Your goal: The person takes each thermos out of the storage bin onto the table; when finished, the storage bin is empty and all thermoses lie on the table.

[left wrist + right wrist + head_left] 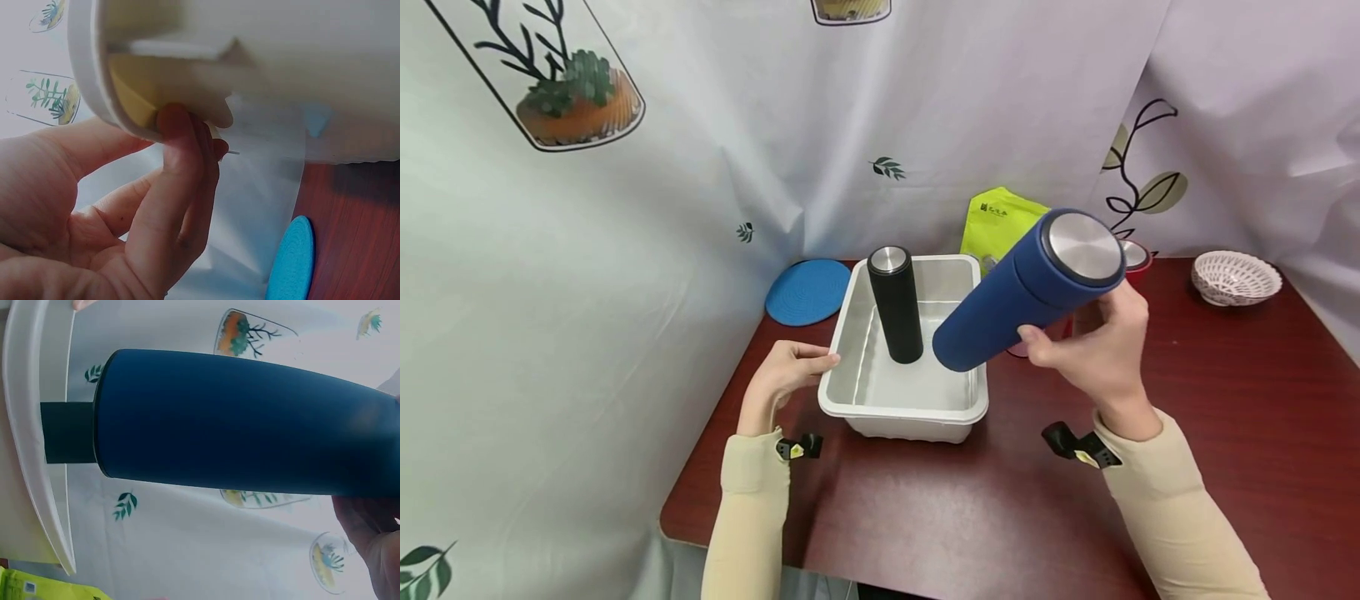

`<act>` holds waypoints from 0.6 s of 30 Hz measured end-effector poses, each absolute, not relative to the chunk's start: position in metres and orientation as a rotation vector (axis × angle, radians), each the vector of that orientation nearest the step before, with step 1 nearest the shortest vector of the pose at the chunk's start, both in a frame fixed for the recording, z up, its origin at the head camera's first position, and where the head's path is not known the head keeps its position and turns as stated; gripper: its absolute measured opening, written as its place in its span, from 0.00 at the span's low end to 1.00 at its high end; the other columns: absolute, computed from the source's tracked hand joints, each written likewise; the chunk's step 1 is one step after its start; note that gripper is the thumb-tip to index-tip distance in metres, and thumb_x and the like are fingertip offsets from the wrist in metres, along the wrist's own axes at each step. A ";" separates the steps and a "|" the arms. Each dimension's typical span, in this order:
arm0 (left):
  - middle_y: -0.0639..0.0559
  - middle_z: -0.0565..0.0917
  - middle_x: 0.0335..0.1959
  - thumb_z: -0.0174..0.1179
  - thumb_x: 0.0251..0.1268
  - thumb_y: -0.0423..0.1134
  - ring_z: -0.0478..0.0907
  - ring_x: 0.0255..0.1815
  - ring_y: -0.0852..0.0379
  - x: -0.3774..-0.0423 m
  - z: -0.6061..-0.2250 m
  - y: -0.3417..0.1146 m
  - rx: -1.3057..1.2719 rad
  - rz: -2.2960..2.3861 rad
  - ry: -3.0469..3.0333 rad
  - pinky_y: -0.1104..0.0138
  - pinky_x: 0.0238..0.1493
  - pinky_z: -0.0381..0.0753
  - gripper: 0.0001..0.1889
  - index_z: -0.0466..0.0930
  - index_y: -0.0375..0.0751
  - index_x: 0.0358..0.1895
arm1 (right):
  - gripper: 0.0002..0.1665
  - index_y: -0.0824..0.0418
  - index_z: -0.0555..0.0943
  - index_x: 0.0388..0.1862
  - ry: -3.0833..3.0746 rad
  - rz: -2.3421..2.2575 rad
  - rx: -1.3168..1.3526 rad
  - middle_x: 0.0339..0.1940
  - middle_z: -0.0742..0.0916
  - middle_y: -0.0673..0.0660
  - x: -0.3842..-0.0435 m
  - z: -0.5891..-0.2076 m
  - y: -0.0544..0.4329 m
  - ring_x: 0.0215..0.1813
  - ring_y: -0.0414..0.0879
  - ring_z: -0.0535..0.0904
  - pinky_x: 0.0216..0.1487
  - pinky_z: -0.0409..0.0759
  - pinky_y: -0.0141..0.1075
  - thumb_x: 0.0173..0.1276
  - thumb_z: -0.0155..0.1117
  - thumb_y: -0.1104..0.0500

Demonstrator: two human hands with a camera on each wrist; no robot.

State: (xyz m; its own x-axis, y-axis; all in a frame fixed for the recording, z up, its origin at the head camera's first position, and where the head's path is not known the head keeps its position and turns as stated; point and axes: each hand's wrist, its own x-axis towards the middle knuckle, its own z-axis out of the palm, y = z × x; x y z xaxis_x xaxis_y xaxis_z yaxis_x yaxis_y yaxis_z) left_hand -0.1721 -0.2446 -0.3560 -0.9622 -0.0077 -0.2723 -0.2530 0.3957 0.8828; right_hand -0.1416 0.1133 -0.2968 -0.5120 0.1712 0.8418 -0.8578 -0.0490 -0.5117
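My right hand [1101,346] grips a blue thermos flask [1000,304] near its silver-topped lid. The flask is tilted, its base over the right part of a white plastic basin [906,413]. Inside the basin stands a black thermos flask [897,312], leaning slightly. At the basin's left side, my left hand [786,372] pinches the rim. In the left wrist view, the fingers [178,144] curl under the rim and the thumb lies against it. The right wrist view shows the blue flask's side, with the basin's edge beyond its base.
A blue round mat [807,292] lies left of the basin. Behind the blue flask stand a yellow-green pouch [992,218] and a red item with a silver top [1135,255], partly hidden. A white woven basket [1235,279] sits at the far right of the table [1240,417].
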 end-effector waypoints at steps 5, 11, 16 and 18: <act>0.30 0.81 0.54 0.66 0.63 0.37 0.85 0.47 0.44 -0.171 -0.356 -0.245 -0.230 1.602 2.423 0.52 0.55 0.82 0.24 0.77 0.23 0.57 | 0.31 0.83 0.76 0.46 -1.309 1.776 0.800 0.42 0.87 0.60 -0.136 -0.291 0.117 0.41 0.49 0.83 0.48 0.83 0.32 0.41 0.76 0.70; 0.31 0.81 0.54 0.66 0.63 0.37 0.85 0.47 0.45 -0.171 -0.358 -0.247 -0.246 1.604 2.419 0.54 0.53 0.83 0.24 0.77 0.23 0.57 | 0.30 0.82 0.77 0.46 -1.260 1.828 0.772 0.41 0.87 0.61 -0.134 -0.290 0.123 0.42 0.50 0.83 0.50 0.83 0.33 0.41 0.74 0.73; 0.31 0.81 0.54 0.66 0.63 0.37 0.86 0.45 0.47 -0.173 -0.357 -0.247 -0.257 1.612 2.415 0.55 0.52 0.83 0.23 0.78 0.24 0.57 | 0.30 0.81 0.78 0.48 -1.278 1.854 0.684 0.41 0.87 0.61 -0.136 -0.292 0.131 0.43 0.51 0.83 0.51 0.82 0.33 0.41 0.70 0.76; 0.31 0.81 0.54 0.66 0.63 0.37 0.86 0.44 0.48 -0.173 -0.357 -0.246 -0.254 1.615 2.409 0.54 0.52 0.83 0.24 0.77 0.24 0.57 | 0.30 0.80 0.78 0.49 -1.286 1.858 0.657 0.42 0.87 0.62 -0.136 -0.294 0.134 0.44 0.51 0.83 0.52 0.82 0.33 0.40 0.68 0.77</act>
